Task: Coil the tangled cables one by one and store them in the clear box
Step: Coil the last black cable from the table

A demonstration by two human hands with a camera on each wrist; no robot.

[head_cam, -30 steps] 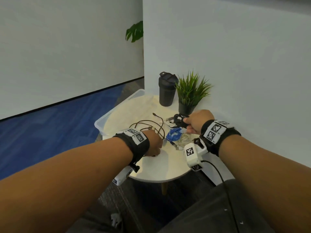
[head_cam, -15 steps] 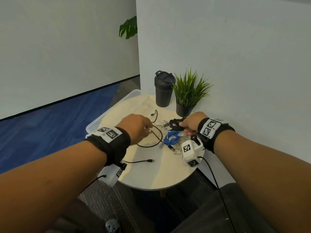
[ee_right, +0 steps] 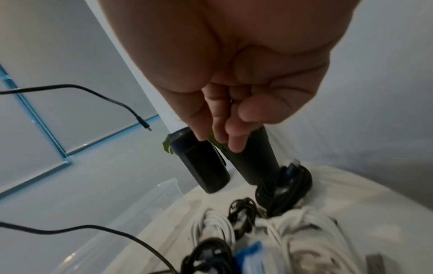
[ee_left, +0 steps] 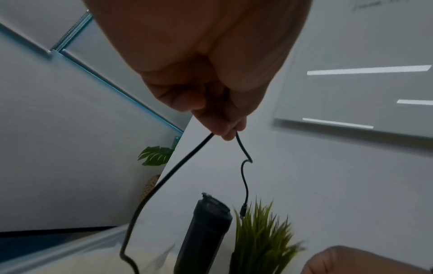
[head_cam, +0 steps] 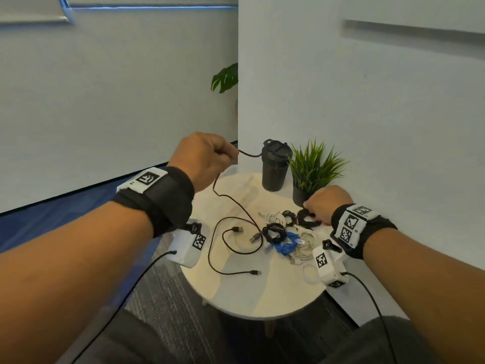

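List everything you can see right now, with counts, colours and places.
table: one, white, round, centre
lifted cable: one, black, hangs from left hand
loose cable: apparently one, black, looped on table
black coils: three, table's right side
white cables: count unclear, among coils
blue cable: one, in tangle
tumbler: one, black, table's back
potted plant: one, green, beside tumbler
clear box: one, beyond table's left edge
left hand: raised, pinches lifted cable
right hand: fingers curled beside a coil, grip unclear
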